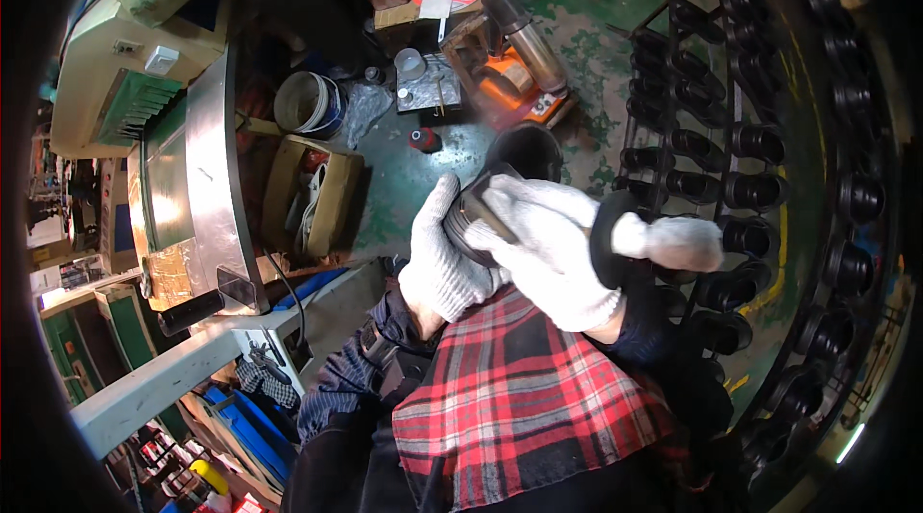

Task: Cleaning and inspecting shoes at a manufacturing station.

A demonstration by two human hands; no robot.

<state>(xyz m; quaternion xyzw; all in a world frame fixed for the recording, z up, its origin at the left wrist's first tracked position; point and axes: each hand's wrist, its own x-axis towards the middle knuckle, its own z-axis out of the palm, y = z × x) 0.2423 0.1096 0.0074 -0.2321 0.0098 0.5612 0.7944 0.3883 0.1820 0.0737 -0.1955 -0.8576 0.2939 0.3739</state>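
Note:
My left hand [444, 258], in a white knitted glove, is wrapped round a dark ridged object [471, 227] above my lap, possibly part of a black shoe. My right hand [548, 249], also white-gloved, bends over the same object from the right. Between the hands lies a flat, dark, straight-edged piece [497, 212]; I cannot make out its kind. Beside the right hand curves a black band [606, 242], and a blurred white fuzzy piece [678, 243] sticks out past it. A red-and-black plaid cloth [524, 398] covers my lap.
On the right, racks hold several black shoes [755, 191]. Ahead stand an orange machine with a cylinder [514, 80], a dark round container [529, 150] and a small red bottle [424, 140]. Leftward are a white bucket [306, 101], a cardboard box [336, 205] and a metal-edged machine [213, 176].

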